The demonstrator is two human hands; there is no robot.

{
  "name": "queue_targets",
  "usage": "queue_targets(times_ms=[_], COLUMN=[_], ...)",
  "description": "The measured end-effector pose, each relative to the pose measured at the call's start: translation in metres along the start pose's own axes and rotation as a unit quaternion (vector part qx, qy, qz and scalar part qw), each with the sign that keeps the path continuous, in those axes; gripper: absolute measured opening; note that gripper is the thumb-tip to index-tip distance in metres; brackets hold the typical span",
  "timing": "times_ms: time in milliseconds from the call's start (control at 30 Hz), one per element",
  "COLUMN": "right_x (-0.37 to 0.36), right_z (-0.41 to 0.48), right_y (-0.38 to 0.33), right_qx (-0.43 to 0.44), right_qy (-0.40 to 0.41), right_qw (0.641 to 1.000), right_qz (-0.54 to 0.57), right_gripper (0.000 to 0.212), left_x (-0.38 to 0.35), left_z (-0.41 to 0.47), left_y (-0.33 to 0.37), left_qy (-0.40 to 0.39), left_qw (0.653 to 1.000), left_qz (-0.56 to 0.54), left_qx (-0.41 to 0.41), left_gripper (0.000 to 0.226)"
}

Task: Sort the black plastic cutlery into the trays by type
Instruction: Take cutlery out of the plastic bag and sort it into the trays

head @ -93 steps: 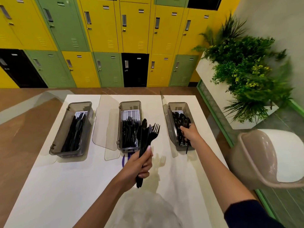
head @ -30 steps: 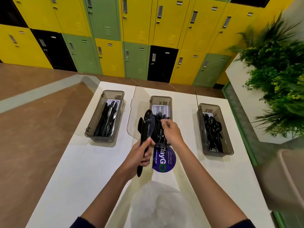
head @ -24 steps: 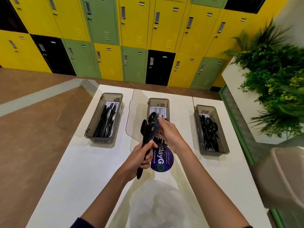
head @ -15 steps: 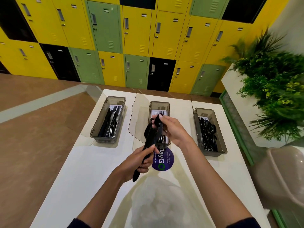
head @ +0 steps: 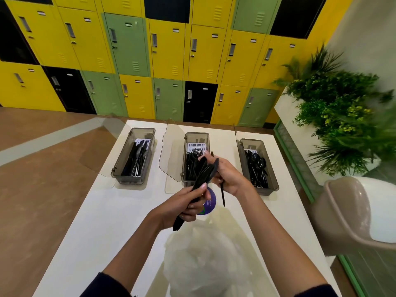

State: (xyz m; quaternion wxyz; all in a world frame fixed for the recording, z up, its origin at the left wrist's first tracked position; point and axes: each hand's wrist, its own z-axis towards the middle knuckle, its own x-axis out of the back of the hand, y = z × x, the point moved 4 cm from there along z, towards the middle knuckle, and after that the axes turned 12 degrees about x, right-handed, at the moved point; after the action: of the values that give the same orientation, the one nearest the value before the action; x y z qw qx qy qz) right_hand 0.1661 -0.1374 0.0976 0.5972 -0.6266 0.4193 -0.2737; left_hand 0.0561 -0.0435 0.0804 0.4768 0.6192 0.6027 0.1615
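Observation:
Three smoky plastic trays stand in a row on the white table: the left tray holds knives, the middle tray forks, the right tray spoons. My left hand grips a bundle of black cutlery just in front of the middle tray. My right hand is closed on one black piece drawn from that bundle, its handle pointing down toward me. Which type that piece is cannot be told.
Clear hinged lids lie open beside each tray. A crumpled clear plastic bag sits at the table's near edge, with a purple round sticker beyond it. A beige chair and a planter stand to the right.
My right hand went from the spoon tray to the bundle and pulled one piece out of it to the right. My left hand has kept its grip and tilted the bundle.

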Motion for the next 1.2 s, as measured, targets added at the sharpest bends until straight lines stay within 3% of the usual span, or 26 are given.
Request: queue_targets(times_ms=[167,333,500,600,800,933,1067,1200], right_x=[0.011,0.017,0.034,0.064,0.139,0.193,0.226,0.232], right_z=[-0.011,-0.019,-0.009,0.004,0.034,0.055,0.064,0.071], right_y=[0.015,0.013,-0.014,-0.033,-0.036,-0.010,0.031,0.051], right_qx=[-0.017,0.020,0.081,0.122,0.134,0.055,-0.066,-0.104], right_qy=[-0.009,-0.022,0.105,0.206,0.331,0.359,0.348,0.328], right_qw=[0.997,0.996,0.991,0.971,0.934,0.927,0.920,0.925], right_qz=[0.079,0.084,0.005,0.019,0.024,-0.088,-0.168,-0.162], right_gripper=[0.039,0.032,0.019,0.016,0.017,0.008,0.029,0.036], left_x=[-0.014,-0.025,-0.029,-0.029,-0.021,-0.013,-0.010,-0.006], left_z=[0.002,0.010,0.023,0.037,0.066,0.084,0.087,0.090], left_y=[-0.004,-0.002,0.005,0.007,0.007,0.000,-0.005,-0.007], left_qy=[-0.030,-0.046,-0.034,-0.022,0.019,0.038,0.076,0.107], left_qw=[1.000,0.999,0.999,0.999,0.996,0.985,0.985,0.986], left_qz=[0.000,-0.022,-0.038,-0.035,-0.082,-0.168,-0.155,-0.125], left_qx=[0.001,-0.002,-0.002,0.004,0.018,0.029,0.021,0.017], left_gripper=[0.035,0.035,0.031,0.031,0.029,0.021,0.014,0.016])
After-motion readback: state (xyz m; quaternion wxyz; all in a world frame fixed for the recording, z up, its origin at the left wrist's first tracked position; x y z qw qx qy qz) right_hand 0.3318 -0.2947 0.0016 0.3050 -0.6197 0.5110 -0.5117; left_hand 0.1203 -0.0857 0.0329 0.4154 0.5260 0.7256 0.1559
